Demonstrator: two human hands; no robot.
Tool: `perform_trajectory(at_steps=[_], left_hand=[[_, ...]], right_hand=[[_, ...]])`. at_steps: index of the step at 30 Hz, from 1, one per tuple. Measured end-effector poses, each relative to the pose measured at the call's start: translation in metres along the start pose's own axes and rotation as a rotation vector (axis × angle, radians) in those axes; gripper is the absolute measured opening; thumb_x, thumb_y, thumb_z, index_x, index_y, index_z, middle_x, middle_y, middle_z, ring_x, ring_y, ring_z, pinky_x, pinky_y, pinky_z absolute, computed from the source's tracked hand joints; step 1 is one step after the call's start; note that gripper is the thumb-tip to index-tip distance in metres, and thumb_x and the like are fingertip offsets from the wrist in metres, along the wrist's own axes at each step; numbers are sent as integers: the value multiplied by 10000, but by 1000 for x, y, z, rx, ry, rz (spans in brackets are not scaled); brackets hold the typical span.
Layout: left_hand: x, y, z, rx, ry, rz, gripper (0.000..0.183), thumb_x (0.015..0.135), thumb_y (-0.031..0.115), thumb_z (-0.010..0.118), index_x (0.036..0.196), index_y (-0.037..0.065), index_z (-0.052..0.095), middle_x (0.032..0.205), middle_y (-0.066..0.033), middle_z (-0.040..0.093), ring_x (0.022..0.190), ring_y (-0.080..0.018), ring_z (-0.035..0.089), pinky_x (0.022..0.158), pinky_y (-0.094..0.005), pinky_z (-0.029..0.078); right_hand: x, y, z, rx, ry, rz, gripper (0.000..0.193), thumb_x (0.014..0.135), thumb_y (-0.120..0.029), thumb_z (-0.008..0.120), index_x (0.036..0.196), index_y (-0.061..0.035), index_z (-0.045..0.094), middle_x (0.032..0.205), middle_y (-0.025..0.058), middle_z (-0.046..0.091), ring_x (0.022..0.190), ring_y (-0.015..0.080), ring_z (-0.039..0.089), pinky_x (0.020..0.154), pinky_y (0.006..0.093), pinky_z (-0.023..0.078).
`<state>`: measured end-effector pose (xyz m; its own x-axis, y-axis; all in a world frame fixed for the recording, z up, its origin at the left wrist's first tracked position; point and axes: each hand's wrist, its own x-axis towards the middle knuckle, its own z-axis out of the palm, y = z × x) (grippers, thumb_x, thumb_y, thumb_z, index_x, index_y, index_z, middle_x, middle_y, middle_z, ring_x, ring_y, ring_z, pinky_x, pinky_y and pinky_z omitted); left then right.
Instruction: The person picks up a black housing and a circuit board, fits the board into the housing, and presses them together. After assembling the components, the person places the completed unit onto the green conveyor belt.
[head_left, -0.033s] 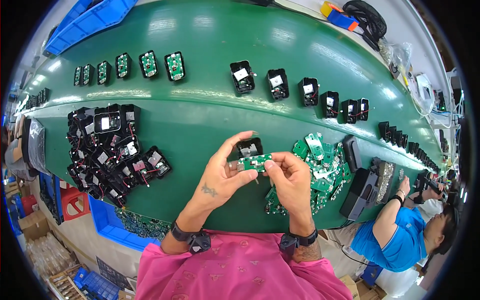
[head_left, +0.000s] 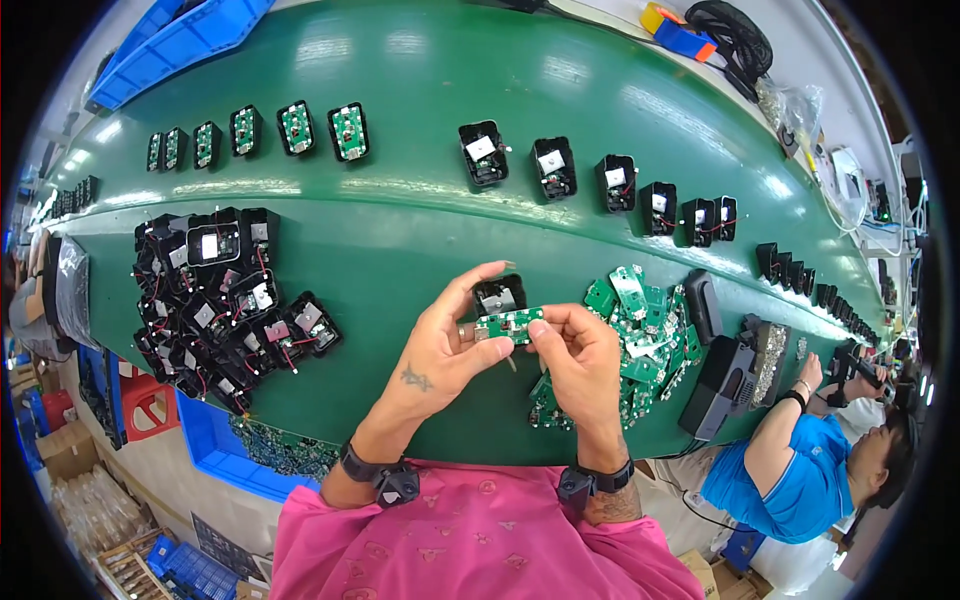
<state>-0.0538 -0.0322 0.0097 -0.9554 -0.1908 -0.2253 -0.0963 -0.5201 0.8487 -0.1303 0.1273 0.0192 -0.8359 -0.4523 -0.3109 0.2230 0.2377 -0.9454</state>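
In front of my chest, my left hand (head_left: 436, 352) is curled round a small black open housing (head_left: 497, 295), its thumb pressing the near edge of a green circuit board (head_left: 506, 327). My right hand (head_left: 582, 362) pinches the right end of that board between thumb and finger. The board lies across the near part of the housing; a silvery piece shows inside beyond it. A thin pale wire end pokes out below the board. Just right of my right hand lies a heap of loose green boards (head_left: 650, 335). Further left sits a pile of black housings (head_left: 205, 315) with red wires.
Along the far ledge stand housings with boards (head_left: 350, 132) at left and housings without boards (head_left: 485, 153) at right. A blue bin (head_left: 180, 50) sits far left, a blue crate (head_left: 215, 455) below the near edge. A black device (head_left: 718, 388) and a co-worker (head_left: 785, 470) are at right.
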Motion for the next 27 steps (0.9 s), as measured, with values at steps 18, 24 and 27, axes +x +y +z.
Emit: perform_trajectory(at_steps=[18, 24, 27], left_hand=[[-5, 0, 17, 228, 15, -145, 571, 912, -45, 568, 1460, 58, 448, 1104, -115, 649, 755, -109, 683, 652, -244, 591], [-6, 0, 18, 298, -85, -134, 597, 908, -63, 567, 1477, 43, 417, 1161, -93, 620, 849, -123, 686, 701, -243, 599], [-6, -2, 19, 183, 6, -135, 561, 917, -44, 583, 1456, 51, 459, 1148, -84, 644, 814, -87, 659, 676, -242, 588]], right_hand=[[-9, -21, -3, 18, -84, -41, 162, 927, -29, 653, 1052, 52, 717, 784, 44, 663, 556, 54, 566, 454, 187, 413], [-11, -16, -4, 193, -106, 63, 162, 943, -31, 635, 1057, 72, 685, 766, 68, 661, 538, 76, 587, 441, 194, 451], [-16, -17, -4, 269, -125, 53, 132, 948, -34, 628, 1016, 69, 677, 764, 64, 659, 533, 78, 584, 451, 198, 449]])
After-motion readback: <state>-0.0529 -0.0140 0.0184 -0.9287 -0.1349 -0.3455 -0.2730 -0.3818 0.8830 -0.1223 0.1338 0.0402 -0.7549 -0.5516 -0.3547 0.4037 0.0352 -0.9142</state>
